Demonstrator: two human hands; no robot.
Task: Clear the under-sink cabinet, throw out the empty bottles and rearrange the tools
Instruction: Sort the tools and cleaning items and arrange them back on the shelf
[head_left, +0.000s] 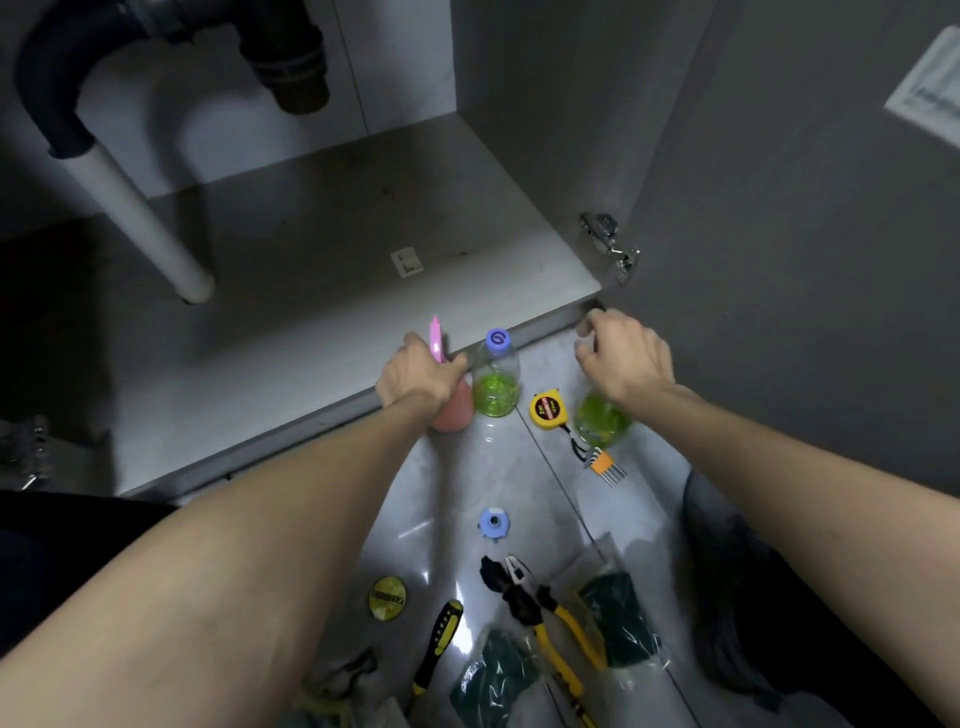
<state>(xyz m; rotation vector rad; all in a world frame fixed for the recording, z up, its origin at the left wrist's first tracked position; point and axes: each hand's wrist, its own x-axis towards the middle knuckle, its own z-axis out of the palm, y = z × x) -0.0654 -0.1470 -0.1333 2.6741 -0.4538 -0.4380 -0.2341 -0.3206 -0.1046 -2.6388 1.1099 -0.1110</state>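
On the glossy grey floor tile just outside the cabinet, the left hand grips a pink plastic spray bottle while the right hand, fingers curled, holds the top of a clear bottle of green liquid, beside a round yellow tape measure.

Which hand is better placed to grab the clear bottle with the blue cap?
Probably the left hand: it is right beside the blue-capped clear bottle, though it grips a pink spray bottle. The right hand is busy over another bottle.
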